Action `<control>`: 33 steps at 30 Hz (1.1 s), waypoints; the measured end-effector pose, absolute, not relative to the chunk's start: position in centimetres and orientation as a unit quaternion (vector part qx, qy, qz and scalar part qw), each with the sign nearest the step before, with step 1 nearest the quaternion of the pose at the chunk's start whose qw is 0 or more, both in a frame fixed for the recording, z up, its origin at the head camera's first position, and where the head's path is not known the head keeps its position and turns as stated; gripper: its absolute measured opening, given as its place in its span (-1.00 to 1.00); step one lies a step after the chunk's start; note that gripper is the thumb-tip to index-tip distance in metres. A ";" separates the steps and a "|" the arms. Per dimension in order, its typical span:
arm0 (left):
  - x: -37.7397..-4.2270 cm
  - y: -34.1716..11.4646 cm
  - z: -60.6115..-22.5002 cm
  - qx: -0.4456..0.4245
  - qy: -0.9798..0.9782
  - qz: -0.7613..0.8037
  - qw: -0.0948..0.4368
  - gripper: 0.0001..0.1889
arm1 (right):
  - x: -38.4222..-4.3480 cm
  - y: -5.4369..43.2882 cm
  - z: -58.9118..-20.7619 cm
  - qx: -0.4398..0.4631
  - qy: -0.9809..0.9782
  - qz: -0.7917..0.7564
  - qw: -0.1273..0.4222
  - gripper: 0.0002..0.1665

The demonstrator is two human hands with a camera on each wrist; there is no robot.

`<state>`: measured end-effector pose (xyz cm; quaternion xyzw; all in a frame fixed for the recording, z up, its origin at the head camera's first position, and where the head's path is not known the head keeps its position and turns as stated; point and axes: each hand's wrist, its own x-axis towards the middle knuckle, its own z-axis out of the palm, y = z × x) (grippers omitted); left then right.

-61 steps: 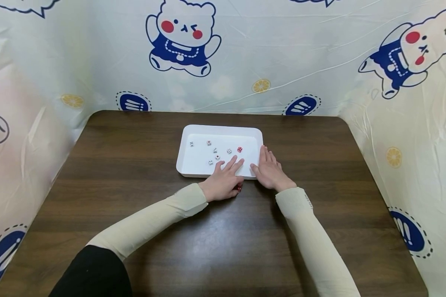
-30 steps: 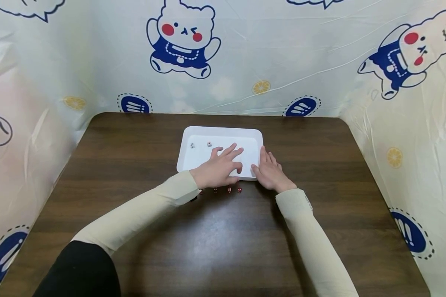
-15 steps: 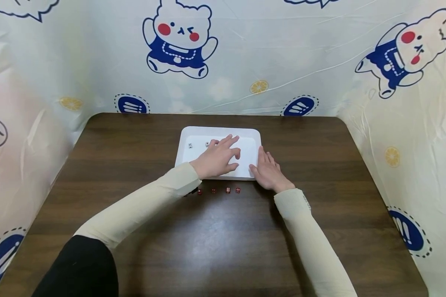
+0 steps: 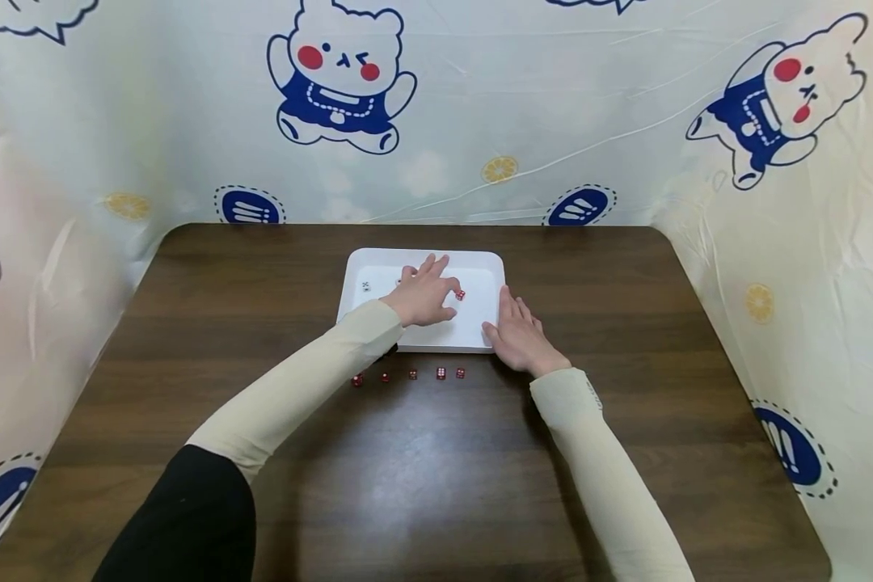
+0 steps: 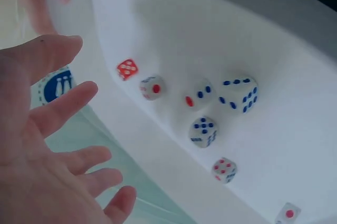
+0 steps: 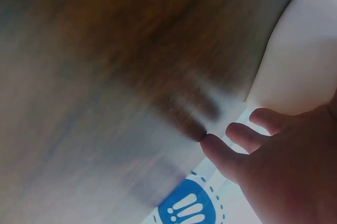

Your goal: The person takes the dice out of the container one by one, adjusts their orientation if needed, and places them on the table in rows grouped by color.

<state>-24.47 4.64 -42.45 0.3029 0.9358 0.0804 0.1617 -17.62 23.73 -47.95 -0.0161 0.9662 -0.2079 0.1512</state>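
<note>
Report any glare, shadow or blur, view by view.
Head view: pale glare on the table, dark shadow beside the right sleeve; left wrist view: hazy, yet the red die shows readable pips; right wrist view: table grain blurred, dark smudges, shadow or reflection, near the right hand.

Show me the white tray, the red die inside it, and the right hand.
White tray (image 4: 473, 319): head view, bare floor of the tray.
Red die (image 5: 127, 69): left wrist view, its pipped face.
Right hand (image 4: 525, 338): head view, back of the hand.
</note>
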 end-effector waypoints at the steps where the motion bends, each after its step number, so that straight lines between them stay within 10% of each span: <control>1: -24.7 4.7 -42.6 0.297 0.937 0.078 0.167 -0.57 | -17.6 23.7 -47.9 -0.015 0.966 -0.210 0.151 -0.06; 33: -25.7 6.3 -43.6 0.267 0.937 0.046 0.220 -0.53 | -17.7 23.9 -48.1 -0.011 0.966 -0.209 0.149 -0.05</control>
